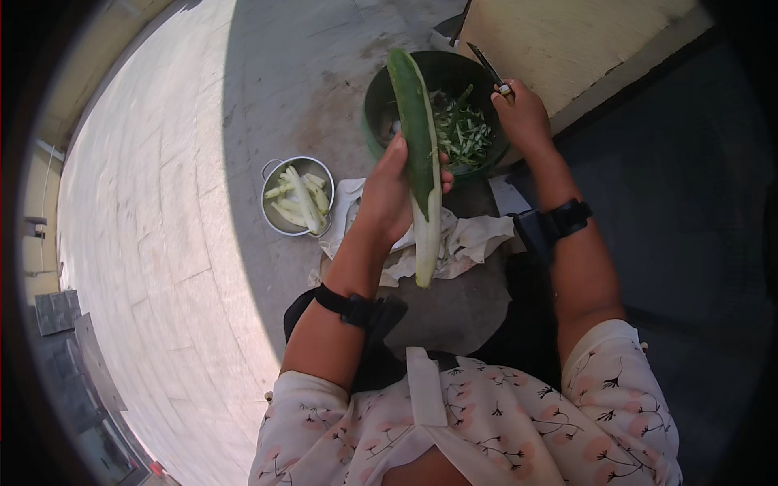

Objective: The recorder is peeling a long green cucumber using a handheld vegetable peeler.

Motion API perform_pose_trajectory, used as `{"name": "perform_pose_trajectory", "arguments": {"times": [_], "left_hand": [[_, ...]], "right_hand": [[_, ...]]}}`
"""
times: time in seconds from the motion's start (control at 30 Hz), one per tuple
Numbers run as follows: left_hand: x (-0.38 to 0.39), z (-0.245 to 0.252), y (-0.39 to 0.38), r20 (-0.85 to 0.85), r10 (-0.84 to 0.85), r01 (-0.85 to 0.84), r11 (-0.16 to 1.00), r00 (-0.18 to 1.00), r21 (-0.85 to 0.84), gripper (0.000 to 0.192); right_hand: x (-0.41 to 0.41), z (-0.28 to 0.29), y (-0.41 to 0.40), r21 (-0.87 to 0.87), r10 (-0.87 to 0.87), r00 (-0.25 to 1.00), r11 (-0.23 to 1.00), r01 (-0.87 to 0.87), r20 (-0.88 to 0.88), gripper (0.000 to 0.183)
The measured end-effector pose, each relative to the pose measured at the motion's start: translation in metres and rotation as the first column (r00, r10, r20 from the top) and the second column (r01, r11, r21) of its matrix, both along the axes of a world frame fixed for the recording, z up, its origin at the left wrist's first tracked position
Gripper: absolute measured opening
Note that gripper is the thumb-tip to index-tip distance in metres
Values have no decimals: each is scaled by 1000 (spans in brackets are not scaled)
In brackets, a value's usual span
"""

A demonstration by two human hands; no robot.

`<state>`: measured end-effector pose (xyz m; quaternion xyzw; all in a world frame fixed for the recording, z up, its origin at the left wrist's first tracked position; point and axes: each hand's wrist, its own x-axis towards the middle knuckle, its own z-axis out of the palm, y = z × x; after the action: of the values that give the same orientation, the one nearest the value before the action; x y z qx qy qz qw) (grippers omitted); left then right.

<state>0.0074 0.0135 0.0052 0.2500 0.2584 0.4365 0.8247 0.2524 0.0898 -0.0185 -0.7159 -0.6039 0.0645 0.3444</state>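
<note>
My left hand (pixel 389 188) is closed around a long green gourd-like vegetable (pixel 416 121), held lengthwise in front of me. Its lower end is peeled pale, as is a strip down its right side. At the upper right, my right hand (pixel 526 112) grips the handle of a peeler or small knife (pixel 486 65), whose dark blade points up and left, apart from the vegetable. Beneath both hands stands a round green tub (pixel 374 136) with green and whitish peelings (pixel 471 136) in it. Left of my left hand, a metal pan with loop handles (pixel 263 200) holds several pale peeled vegetable pieces (pixel 301 191).
Crumpled whitish paper or cloth (pixel 480 237) lies below the tub, close to my knees. A cream-coloured wall or block (pixel 565 48) rises at the upper right, beside the tub. Paved ground (pixel 164 243) extends to the left, partly sunlit.
</note>
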Motion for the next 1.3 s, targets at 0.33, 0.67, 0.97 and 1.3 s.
{"name": "perform_pose_trajectory", "arguments": {"times": [0.33, 0.67, 0.97, 1.3], "left_hand": [[-19, -14, 13, 283, 69, -51, 996, 956, -71, 53], [4, -4, -9, -23, -51, 51, 998, 998, -21, 43], [6, -7, -19, -90, -140, 141, 990, 986, -5, 44], [-3, -1, -20, -82, -106, 111, 993, 991, 50, 47]], "right_hand": [[-85, 57, -86, 112, 667, 702, 700, -705, 250, 32], [-54, 66, -56, 186, 474, 827, 821, -539, 303, 26], [-16, 40, -28, 190, 348, 911, 901, -391, 222, 33], [21, -13, -3, -178, 73, 995, 980, -83, -64, 34]]}}
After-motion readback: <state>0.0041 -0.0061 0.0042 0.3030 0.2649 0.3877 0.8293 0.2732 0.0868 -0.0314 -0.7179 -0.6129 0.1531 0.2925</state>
